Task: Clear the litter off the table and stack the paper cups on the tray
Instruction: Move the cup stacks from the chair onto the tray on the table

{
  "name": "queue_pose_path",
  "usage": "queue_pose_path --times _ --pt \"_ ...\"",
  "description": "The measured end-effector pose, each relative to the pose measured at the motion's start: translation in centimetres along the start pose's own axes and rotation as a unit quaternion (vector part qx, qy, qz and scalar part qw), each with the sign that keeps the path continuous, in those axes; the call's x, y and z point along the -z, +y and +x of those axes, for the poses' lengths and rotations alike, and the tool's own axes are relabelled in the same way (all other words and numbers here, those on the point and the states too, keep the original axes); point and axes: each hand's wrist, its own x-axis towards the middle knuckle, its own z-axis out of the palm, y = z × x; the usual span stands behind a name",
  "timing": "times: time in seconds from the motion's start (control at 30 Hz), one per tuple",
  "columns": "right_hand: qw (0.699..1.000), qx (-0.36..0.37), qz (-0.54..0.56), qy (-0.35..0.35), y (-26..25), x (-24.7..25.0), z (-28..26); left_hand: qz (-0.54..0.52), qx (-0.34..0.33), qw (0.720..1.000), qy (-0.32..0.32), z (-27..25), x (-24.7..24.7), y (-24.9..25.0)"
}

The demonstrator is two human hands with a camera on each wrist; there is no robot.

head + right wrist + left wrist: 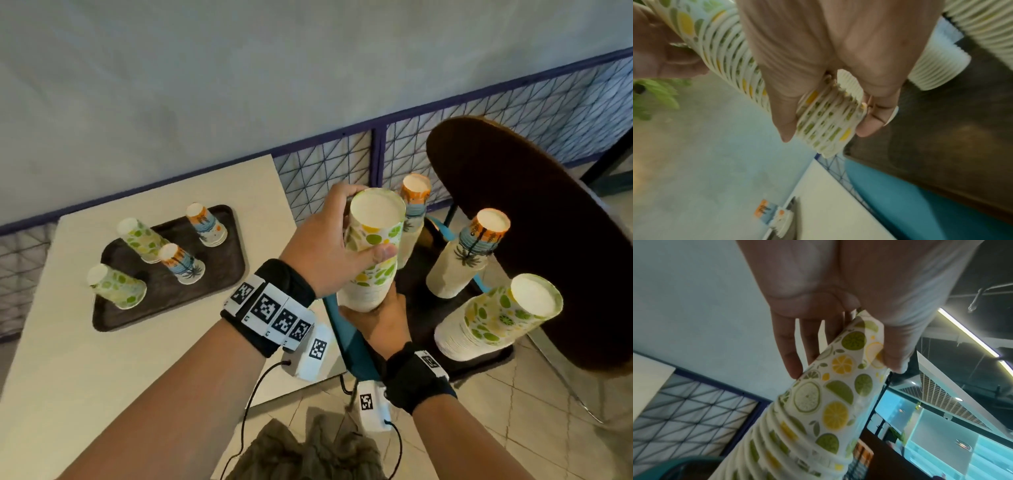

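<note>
My left hand [327, 245] grips the upper end of a tall stack of lemon-and-lime paper cups [371, 274], thumb in front and fingers behind. My right hand [380, 320] holds the stack's lower, ribbed end from beneath. The stack is in the air between the white table [137, 359] and a chair, bases upward. The left wrist view shows the left hand [838, 288] pinching the stack [830, 402]. In the right wrist view the right hand [828, 48] is curled round the stack's rims [826, 123]. A dark tray [222, 270] on the table carries several upturned cups and short stacks.
On the chair seat to the right stand two palm-print stacks [414, 205] [469, 253] and a leaning lemon-print stack [496, 315]. The chair's round brown back [531, 222] rises behind them. A mesh fence [325, 171] runs behind the table. Tiled floor lies below.
</note>
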Motion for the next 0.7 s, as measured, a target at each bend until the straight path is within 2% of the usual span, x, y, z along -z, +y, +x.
queue_pose_path --times 0.23,0.43,0.53,0.7 --pt "0.992 0.077 -0.037 -0.092 -7.7 -7.9 1.4 0.030 0.060 0.992 0.111 -2.8 10.9 -1.7" --pt "0.970 0.136 -0.051 -0.196 -13.6 -16.9 1.6 0.041 0.115 0.972 0.202 -5.8 20.8 -4.8" --pt "0.956 0.158 -0.036 -0.243 -17.4 -22.9 0.6 0.067 0.134 0.959 0.240 -7.3 26.2 -7.2" --pt "0.949 0.186 -0.029 -0.254 -22.4 -33.8 0.5 0.118 0.134 0.942 0.283 -8.5 34.7 -11.4"
